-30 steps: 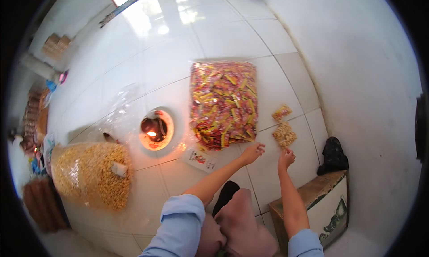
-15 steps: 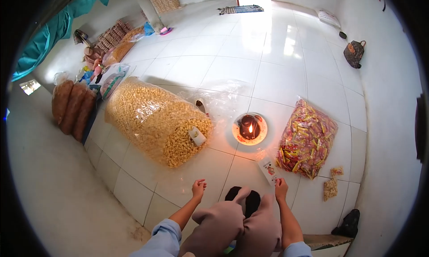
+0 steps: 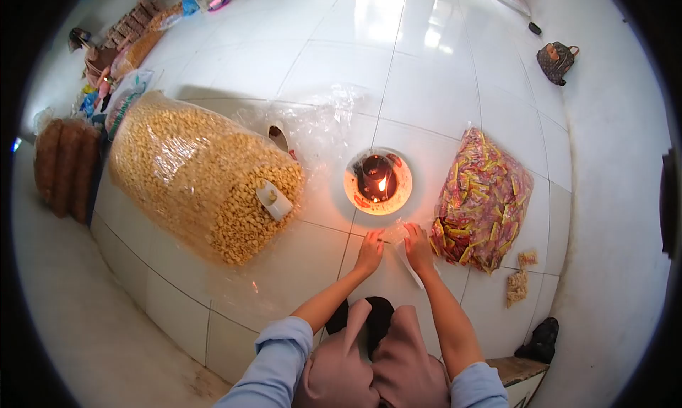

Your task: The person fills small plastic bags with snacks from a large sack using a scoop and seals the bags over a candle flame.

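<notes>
My left hand and right hand, both curled narrow, hold a clear, thin plastic piece between them, near the round white plate bearing an orange flame.

A flame burns in a bowl on the tiled floor. At the bowl's six o'clock, the left hand and right hand hold clear plastic at their fingertips. A bag of yellow pieces lies at nine, a white scoop on it; brown sacks stand farther out. Loose film spreads toward eleven. Red-yellow sachets lie bagged at three, two small packets at four, a backpack at two.
</notes>
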A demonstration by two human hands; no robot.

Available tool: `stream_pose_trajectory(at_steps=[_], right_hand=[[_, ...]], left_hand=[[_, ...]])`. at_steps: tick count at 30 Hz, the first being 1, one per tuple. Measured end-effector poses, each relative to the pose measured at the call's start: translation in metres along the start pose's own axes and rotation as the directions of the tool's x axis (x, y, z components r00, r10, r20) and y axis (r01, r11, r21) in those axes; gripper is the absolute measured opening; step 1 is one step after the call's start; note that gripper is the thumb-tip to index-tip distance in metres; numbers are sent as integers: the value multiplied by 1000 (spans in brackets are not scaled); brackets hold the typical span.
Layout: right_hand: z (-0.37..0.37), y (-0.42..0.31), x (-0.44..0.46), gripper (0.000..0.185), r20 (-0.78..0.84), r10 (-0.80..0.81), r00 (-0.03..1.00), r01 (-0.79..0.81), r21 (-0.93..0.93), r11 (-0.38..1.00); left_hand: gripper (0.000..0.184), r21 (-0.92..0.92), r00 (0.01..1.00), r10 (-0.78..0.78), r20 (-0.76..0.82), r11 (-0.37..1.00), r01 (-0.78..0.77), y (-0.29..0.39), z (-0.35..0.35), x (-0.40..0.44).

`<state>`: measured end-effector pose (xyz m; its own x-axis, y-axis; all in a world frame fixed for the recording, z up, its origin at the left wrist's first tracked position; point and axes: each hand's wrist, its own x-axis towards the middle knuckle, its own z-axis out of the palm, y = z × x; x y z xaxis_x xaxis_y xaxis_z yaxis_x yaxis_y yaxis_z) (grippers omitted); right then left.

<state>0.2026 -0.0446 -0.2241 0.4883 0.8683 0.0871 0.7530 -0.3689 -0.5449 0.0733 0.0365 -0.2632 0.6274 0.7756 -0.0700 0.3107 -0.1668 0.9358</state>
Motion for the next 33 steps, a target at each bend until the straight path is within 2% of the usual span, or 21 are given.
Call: stream_pose_trajectory(at_steps=[2, 3, 5, 6, 8, 9, 11, 15, 17, 18, 20, 21, 23, 24, 26, 27, 29, 33], right_hand=[[5, 4, 12, 41, 14, -160, 987, 159, 19, 987], [6, 7, 17, 41, 26, -148, 989, 147, 20, 989], [8, 11, 26, 45, 126, -245, 961, 248, -6, 969], [7, 11, 30, 45, 139, -234, 962, 237, -1, 972], [5, 12, 37, 38, 268, -186, 945, 191, 7, 982], [8, 16, 38, 38, 272, -180, 945, 186, 6, 983], [14, 21, 42, 23, 337, -178, 925, 215, -75, 974], [17, 24, 44, 9, 266, -197, 944, 211, -26, 977], [16, 24, 43, 7, 284, -188, 940, 187, 33, 982], [15, 22, 41, 7, 284, -188, 940, 187, 32, 982], [13, 15, 32, 10, 202, -185, 962, 171, 85, 982], [14, 14, 28, 10, 200, -187, 962, 174, 82, 981], [15, 11, 21, 12, 148, -157, 976, 140, 119, 983], [16, 9, 18, 12, 145, -159, 977, 143, 116, 983], [16, 7, 14, 17, 107, -174, 979, 161, 121, 980], [16, 5, 13, 17, 106, -175, 979, 162, 119, 980], [15, 3, 10, 15, 131, -121, 984, 103, 139, 985], [17, 2, 11, 14, 126, -102, 987, 84, 144, 986]], left_hand=[[31, 110, 979, 140, -146, 986, -125, 2, 13, 14], [31, 106, 982, 126, -137, 988, -112, 3, 15, 18], [32, 176, 994, 69, -81, 983, -54, 2, 17, 24], [32, 175, 996, 54, -73, 984, -40, 0, 16, 28], [27, 257, 998, -3, 60, 966, -12, -6, 15, 36], [27, 255, 998, -8, 64, 967, -8, -6, 16, 38], [19, 298, 998, 62, -18, 953, -54, -2, 17, 41], [12, 167, 996, 44, -74, 985, -31, 1, 20, 43], [8, 213, 987, -161, 10, 965, 155, 23, 11, 41], [8, 212, 987, -161, 10, 965, 155, 22, 10, 42], [10, 384, 962, -270, 41, 893, 234, 21, 9, 42], [10, 381, 963, -266, 40, 895, 231, 23, 8, 42], [12, 529, 958, -276, 77, 826, 195, 26, 6, 39], [12, 527, 959, -271, 76, 828, 192, 22, 8, 36], [15, 579, 998, -68, 8, 813, 51, 8, 13, 33], [15, 579, 998, -66, 7, 814, 50, 11, 11, 33], [15, 538, 962, -260, 86, 825, 175, 18, 8, 32], [15, 512, 964, -262, 43, 835, 204, 20, 5, 28]])
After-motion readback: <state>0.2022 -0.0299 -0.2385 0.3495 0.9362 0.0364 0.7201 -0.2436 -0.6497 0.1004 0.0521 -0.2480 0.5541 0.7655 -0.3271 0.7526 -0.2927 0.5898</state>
